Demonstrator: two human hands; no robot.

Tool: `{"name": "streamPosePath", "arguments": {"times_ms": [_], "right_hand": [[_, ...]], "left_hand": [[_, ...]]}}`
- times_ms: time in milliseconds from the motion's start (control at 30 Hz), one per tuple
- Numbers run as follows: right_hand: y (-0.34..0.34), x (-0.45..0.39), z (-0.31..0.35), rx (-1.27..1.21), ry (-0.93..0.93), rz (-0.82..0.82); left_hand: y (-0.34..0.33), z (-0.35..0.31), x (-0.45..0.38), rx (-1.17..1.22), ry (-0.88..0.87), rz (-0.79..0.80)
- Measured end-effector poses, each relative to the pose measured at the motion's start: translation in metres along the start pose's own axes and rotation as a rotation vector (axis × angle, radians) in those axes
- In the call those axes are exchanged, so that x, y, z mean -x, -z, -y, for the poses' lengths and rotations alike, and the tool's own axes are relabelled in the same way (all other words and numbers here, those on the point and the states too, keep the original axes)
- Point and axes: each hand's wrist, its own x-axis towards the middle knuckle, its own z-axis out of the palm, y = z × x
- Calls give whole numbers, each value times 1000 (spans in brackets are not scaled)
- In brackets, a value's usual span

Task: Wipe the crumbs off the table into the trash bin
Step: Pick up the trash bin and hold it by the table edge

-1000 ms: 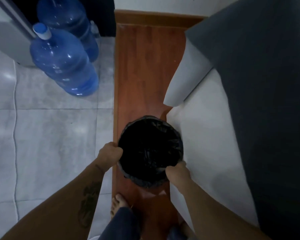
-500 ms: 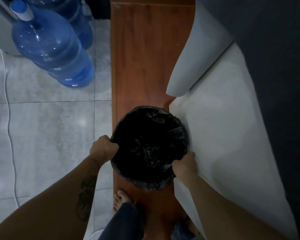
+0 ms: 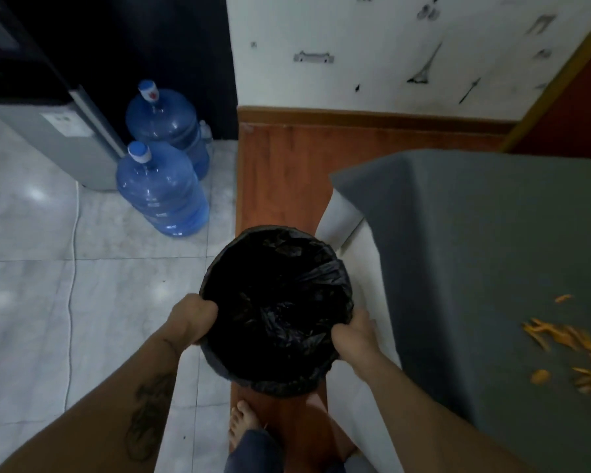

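A round trash bin [image 3: 277, 312] lined with a black bag is held up in front of me, above the wooden floor strip. My left hand [image 3: 193, 317] grips its left rim and my right hand [image 3: 354, 332] grips its right rim. To the right stands the table [image 3: 485, 233] under a grey cloth whose pale underside hangs down the side. Orange crumbs [image 3: 567, 343] lie scattered on the cloth near the right edge of the view.
Two large blue water bottles [image 3: 161, 196] stand on the tiled floor at the left, beside a grey dispenser [image 3: 58, 141]. A white cord [image 3: 72, 268] runs along the tiles. My bare foot [image 3: 244, 425] is below the bin. A white wall rises behind.
The bin has been lifted higher in both hands, which keep their grip on the rim. The view has tilted up and now takes in the wall and the crumbs on the table.
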Motion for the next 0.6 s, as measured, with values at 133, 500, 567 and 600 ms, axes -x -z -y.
{"name": "streamPosePath", "arguments": {"times_ms": [133,500,567,600], "right_hand": [[32,34,16,38,-11,160],[129,136,51,5,261,163],[159,138,48,-56,386,34],[178,138,45,-87,462,-82]], "left_hand": [[29,-4,43,84,6,-14],[25,-43,144,256,-37,-72],[19,-45,154,264,-40,-92],[15,-47,160,278,-30,-115]]}}
